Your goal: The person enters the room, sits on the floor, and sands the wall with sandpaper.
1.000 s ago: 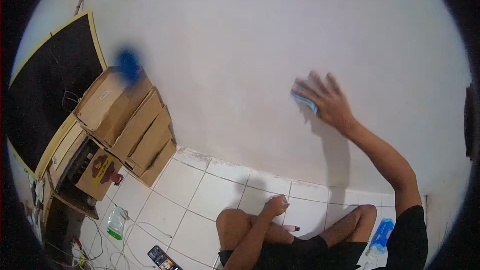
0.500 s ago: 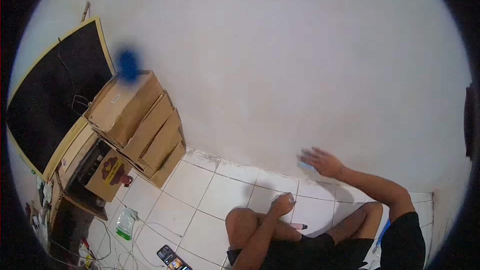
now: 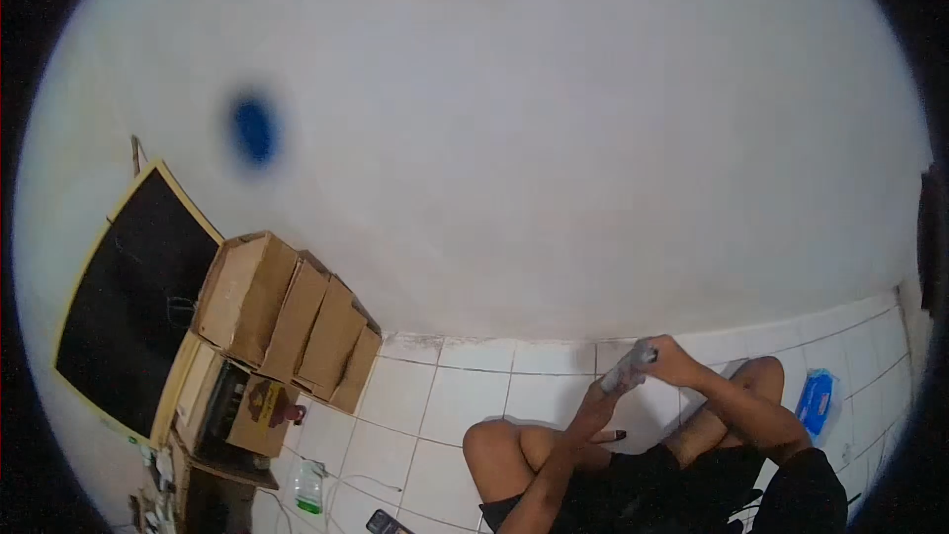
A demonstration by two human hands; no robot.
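My left hand point(image 3: 595, 403) and my right hand point(image 3: 674, 361) meet in front of my crossed legs, over the tiled floor. Between them is a long grey-white object point(image 3: 625, 373) with a darker upper end; its kind cannot be told. The left hand is closed around its lower end. At the upper end, the fingers of the right hand are curled in. A pale pink stick-like thing with a dark tip point(image 3: 619, 435) shows beside my leg, partly hidden by my left forearm.
A blue plastic packet point(image 3: 817, 401) lies on the tiles at right. Stacked cardboard boxes point(image 3: 297, 311) and a black board with a yellow frame point(image 3: 138, 287) stand at left. Near them are a clear pouch with a green end point(image 3: 308, 487), a cable and a phone point(image 3: 386, 522). A white wall point(image 3: 554, 188) rises ahead.
My right hand has left the wall, where it held something light blue, and come down to my left hand. The left hand has moved right and up. The view has shifted, showing the blue packet.
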